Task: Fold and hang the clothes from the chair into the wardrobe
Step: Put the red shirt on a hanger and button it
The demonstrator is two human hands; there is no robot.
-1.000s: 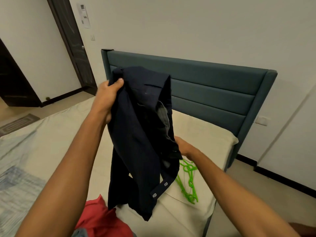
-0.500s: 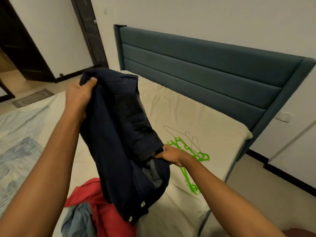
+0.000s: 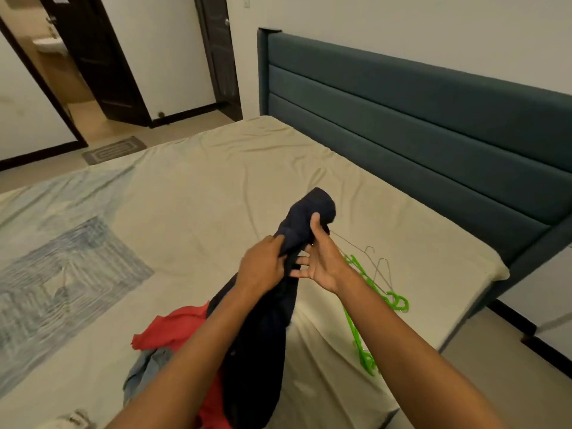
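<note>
A dark navy garment (image 3: 260, 345) hangs bunched between both hands above the bed. My left hand (image 3: 261, 267) grips it at mid height with curled fingers. My right hand (image 3: 320, 261) is against its upper part, thumb pressed on the cloth and fingers spread almost straight. The garment's top end (image 3: 318, 205) sticks up above my right thumb. A red garment (image 3: 173, 329) and a grey-blue one (image 3: 145, 370) lie crumpled on the bed under my left forearm. Green plastic hangers (image 3: 368, 360) and thin wire hangers (image 3: 379, 267) lie on the sheet to the right.
The bed (image 3: 201, 196) has a cream sheet with a blue pattern at the left and a teal padded headboard (image 3: 418, 119) behind. Dark doors (image 3: 102, 57) stand open at the back left, with a mat (image 3: 114, 150) on the floor. Floor shows right of the bed.
The garment has come down from held high and wide to a low, bunched bundle. My hands have moved close together. The view has tilted down and left.
</note>
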